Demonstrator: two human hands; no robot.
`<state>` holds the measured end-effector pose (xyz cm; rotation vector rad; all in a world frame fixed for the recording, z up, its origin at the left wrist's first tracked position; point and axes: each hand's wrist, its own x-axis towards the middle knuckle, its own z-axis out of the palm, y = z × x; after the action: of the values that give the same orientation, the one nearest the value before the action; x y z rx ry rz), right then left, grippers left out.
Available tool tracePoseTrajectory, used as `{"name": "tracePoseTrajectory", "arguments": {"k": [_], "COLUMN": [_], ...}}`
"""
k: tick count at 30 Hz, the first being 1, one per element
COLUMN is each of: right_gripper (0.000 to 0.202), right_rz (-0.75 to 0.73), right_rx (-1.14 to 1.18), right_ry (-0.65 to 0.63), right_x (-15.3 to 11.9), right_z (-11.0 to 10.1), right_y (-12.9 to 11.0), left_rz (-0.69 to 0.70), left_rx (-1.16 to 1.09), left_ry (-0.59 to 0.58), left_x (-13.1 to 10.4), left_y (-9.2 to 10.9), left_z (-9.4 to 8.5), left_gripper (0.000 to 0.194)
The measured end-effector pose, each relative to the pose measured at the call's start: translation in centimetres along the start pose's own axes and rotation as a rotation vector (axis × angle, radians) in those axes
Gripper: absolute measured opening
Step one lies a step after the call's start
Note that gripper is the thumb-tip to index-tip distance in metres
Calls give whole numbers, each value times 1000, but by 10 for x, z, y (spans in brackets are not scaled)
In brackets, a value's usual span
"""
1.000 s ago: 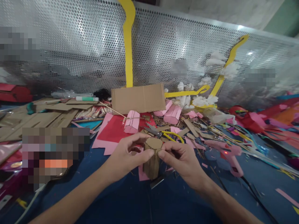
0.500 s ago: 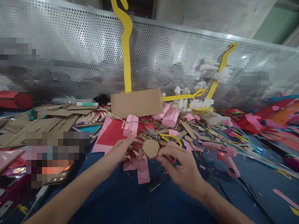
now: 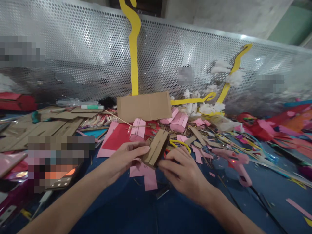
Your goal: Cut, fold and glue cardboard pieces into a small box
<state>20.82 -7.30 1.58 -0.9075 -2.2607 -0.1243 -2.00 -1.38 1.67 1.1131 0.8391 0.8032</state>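
Observation:
A small brown cardboard piece, like a short prism, is tilted between my hands with its long side facing me. My left hand holds its left edge, fingers wrapped behind it. At its lower right end, my right hand grips it with bent fingers. Yellow-handled scissors lie just behind my right hand, their blades hidden by the cardboard. Beyond my left hand rests a small pink box-like form on red paper. A cut pink paper lies below the cardboard piece.
A pink glue gun with a black cord lies at the right. Behind stands a cardboard box before a perforated metal panel, near a yellow upright strip. Cardboard sheets are stacked at the left.
The cardboard piece has turned from its hexagonal end to its long side. My left hand has moved in from beside it and now grips it.

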Motion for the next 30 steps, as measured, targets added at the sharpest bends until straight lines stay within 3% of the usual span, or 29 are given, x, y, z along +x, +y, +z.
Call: {"name": "tracePoseTrajectory", "arguments": {"k": [5,8,12,19,30], "right_gripper": [13,9,20,33,37], "right_rz": [340,483,605,645,658], "right_rx": [275,335,390,456,430], "right_ry": [22,32,10,27,31], "right_x": [4,5,5,4,5], "right_z": [2,6,10,9,9], "right_y": [-5,-5,-3,-4,-5], "left_rz": [133,192,205,229,274], "left_rx": [21,119,173,290,356], "left_ry": [128,89,29,9,10], "left_x": [3,3,2,-3,-4], "left_y": [-5,-8,-11,-5,-5], "left_z": [4,9,13,17,16], "left_gripper": [47,49,52,43,39]}}
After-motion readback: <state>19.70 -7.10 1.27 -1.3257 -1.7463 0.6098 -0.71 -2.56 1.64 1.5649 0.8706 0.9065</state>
